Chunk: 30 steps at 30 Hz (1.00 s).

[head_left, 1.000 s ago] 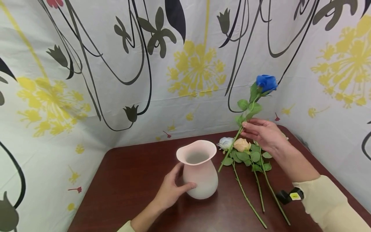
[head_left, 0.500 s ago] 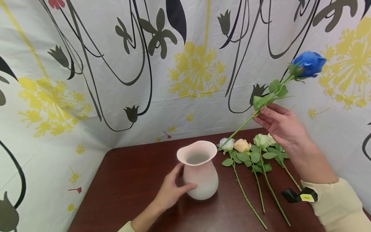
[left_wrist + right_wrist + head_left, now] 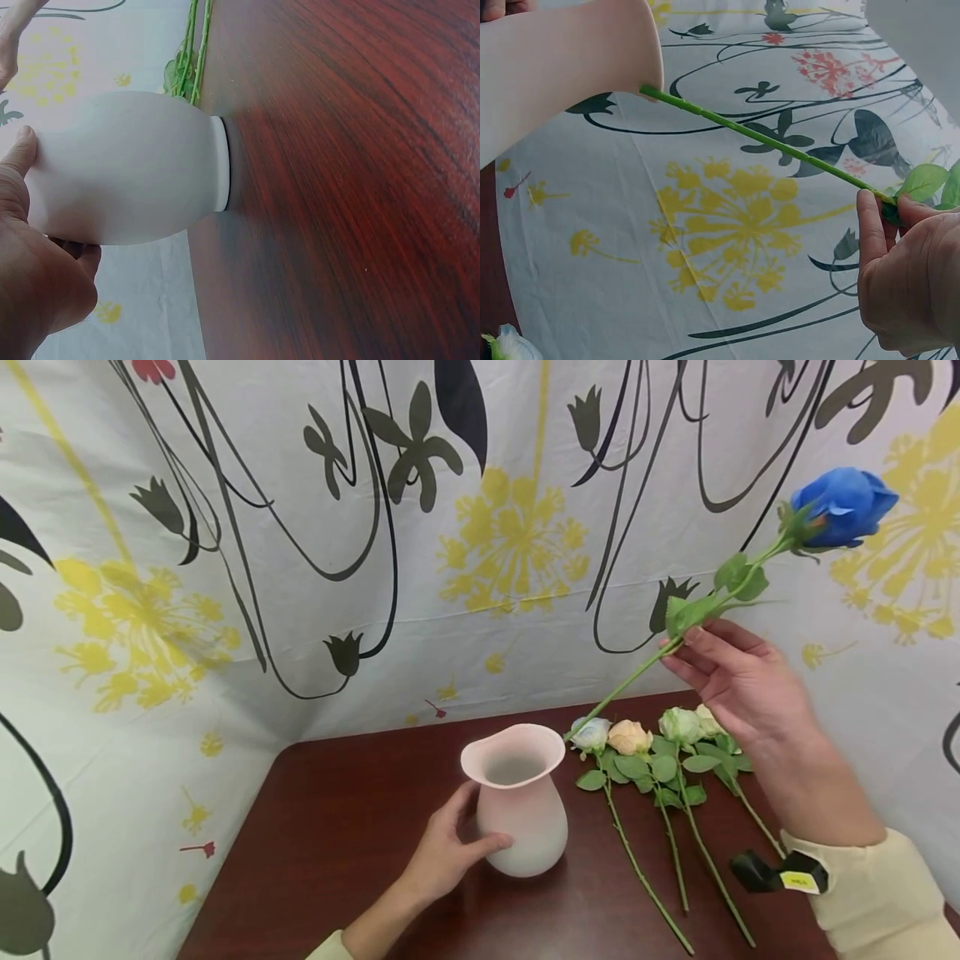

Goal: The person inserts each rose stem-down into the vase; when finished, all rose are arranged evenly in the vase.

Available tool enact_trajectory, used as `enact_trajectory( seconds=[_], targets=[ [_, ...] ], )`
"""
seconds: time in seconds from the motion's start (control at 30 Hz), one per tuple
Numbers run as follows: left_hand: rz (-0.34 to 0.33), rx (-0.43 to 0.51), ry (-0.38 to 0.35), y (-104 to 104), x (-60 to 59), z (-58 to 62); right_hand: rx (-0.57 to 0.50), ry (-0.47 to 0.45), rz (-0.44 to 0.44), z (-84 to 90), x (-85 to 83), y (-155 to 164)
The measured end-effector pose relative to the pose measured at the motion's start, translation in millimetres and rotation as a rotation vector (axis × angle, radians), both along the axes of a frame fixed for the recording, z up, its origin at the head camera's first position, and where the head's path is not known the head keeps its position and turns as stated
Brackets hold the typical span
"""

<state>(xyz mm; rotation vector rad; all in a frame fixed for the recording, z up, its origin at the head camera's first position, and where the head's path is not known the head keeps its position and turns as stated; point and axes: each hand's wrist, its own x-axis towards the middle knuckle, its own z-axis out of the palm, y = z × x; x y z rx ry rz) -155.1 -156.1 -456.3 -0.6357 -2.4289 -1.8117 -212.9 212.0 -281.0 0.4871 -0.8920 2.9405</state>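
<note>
Lifting away from the table, the right hand (image 3: 738,685) now carries the long-stemmed blue artificial rose (image 3: 843,508) well above where it was a second ago, when the bloom stood lower and more upright near the far right of the table and the stem's end dipped among the lying flowers. Its thumb and fingers pinch the green stem just below the leaves, and the stem slants down and leftward so that its cut end sits at the rim of the pale pink, wide-lipped ceramic vase (image 3: 517,802); the right wrist view shows the tip just beside the lip, though whether it touches cannot be told. Judging from that line-up, the rose seems about ready to be slid in, stem first. The left hand (image 3: 446,856) has not shifted: it curls around the belly of the vase, thumb on the near side and fingers behind, holding it upright near the middle of the dark red-brown wooden table (image 3: 337,827). As for contents, the vase's mouth shows only a shadowed hollow, with no stems inside; water, if any, cannot be seen. Toward the far right edge, four other artificial roses (image 3: 645,743), pale blue-white, peach and two greenish-white, lie side by side with their heads toward the far edge and their stems running toward the near edge. A patterned cloth backdrop (image 3: 300,527) with yellow and black floral motifs hangs behind.
</note>
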Motion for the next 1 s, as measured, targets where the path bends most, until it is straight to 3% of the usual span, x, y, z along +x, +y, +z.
enact_trajectory(
  seconds=[0.43, 0.73, 1.0],
  targets=[
    [0.001, -0.01, -0.009, 0, 0.0, -0.4, -0.04, -0.019, -0.014, 9.5, 0.7, 6],
    [0.0, -0.022, 0.011, -1, -0.3, -0.7, 0.101, 0.022, -0.005, -2.5, 4.2, -17],
    [0.006, -0.024, 0.003, -1, 0.4, 0.2, 0.319, 0.075, -0.027, -13.9, 9.2, -39]
  ],
)
